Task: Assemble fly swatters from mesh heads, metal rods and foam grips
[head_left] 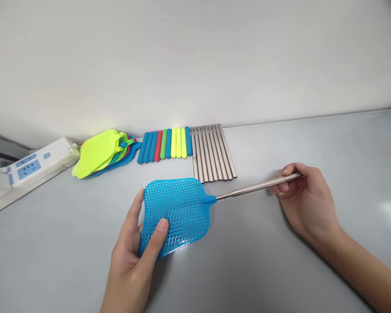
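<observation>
A blue perforated fly swatter head (179, 204) is gripped along its left edge by my left hand (135, 248), the thumb lying over its front. From the head's narrow neck a silver metal rod (256, 188) runs off to the right; its tip meets the neck. My right hand (304, 195) is closed around the rod's far end, thumb on top. Both pieces are held in front of me above the grey table, the rod sloping slightly up to the right. How deep the rod sits in the neck is hidden.
Behind my hands on the grey table (68, 256) lie a row of silver rods (211, 156), a row of coloured handle sleeves (164, 144) and a stack of yellow, green, red and blue swatter heads (97, 152). A white power strip (44, 158) stands at left. A pale wall (195, 56) rises behind.
</observation>
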Motion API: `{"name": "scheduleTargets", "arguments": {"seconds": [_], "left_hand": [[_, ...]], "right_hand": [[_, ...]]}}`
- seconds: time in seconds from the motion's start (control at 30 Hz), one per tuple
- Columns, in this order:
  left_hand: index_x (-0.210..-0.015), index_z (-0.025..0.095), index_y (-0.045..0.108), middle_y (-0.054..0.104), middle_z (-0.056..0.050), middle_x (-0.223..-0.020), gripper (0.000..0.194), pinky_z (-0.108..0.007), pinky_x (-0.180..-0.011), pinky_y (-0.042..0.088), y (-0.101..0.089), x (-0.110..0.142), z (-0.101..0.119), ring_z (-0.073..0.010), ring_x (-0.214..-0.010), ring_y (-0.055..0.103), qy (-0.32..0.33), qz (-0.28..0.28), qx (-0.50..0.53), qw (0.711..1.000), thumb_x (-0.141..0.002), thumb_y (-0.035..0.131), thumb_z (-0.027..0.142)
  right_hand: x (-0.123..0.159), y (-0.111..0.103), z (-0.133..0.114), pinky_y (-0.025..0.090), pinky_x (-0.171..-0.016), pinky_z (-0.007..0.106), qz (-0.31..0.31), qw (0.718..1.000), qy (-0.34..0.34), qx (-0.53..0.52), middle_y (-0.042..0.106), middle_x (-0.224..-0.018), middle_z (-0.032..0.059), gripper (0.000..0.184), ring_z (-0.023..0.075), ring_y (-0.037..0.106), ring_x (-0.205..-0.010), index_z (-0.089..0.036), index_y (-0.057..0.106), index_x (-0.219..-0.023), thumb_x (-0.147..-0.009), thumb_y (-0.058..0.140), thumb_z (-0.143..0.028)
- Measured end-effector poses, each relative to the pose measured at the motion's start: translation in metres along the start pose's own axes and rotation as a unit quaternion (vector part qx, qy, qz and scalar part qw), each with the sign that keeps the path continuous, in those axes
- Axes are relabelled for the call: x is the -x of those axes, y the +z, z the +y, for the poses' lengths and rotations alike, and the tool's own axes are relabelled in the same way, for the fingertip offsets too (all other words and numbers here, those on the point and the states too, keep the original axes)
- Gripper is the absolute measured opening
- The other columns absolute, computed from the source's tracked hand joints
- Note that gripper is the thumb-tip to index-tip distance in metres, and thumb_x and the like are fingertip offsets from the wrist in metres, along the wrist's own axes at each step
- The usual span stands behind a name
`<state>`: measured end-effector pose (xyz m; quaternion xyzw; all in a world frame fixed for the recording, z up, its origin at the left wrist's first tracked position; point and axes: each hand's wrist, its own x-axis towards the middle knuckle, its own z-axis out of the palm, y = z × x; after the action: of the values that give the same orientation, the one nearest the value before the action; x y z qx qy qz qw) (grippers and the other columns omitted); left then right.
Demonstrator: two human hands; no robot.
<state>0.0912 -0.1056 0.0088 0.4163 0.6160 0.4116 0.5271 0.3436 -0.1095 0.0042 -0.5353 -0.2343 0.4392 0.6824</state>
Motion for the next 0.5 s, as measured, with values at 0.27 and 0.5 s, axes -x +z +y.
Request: {"name": "scheduleTargets", "arguments": {"seconds": [0.27,0.5], "left_hand": [[-0.122,0.039,0.032,0.050,0.007,-0.117,0.065,-0.038,-0.092,0.039,-0.0058,-0.0023,-0.0014,-0.0231,-0.105,0.048,-0.027,0.006,-0.024,0.999,-0.064,0.061,0.036],[-0.121,0.040,0.033,0.052,0.006,-0.115,0.066,-0.041,-0.093,0.036,-0.0020,-0.0038,0.0014,-0.0255,-0.104,0.048,-0.027,0.010,-0.031,0.999,-0.061,0.061,0.041]], "right_hand": [[-0.0007,0.0055,-0.0019,0.039,-0.045,0.023,0.017,1.000,0.004,-0.007,0.038,-0.043,-0.0021,0.027,0.0105,0.041,-0.042,-0.020,0.050,-0.057,-0.079,0.038,-0.031],[-0.0013,0.0064,0.0001,0.037,-0.045,0.021,0.021,0.999,0.012,-0.041,0.040,-0.042,-0.0025,0.027,0.0095,0.041,-0.042,-0.018,0.050,-0.058,-0.078,0.037,-0.029]]}}
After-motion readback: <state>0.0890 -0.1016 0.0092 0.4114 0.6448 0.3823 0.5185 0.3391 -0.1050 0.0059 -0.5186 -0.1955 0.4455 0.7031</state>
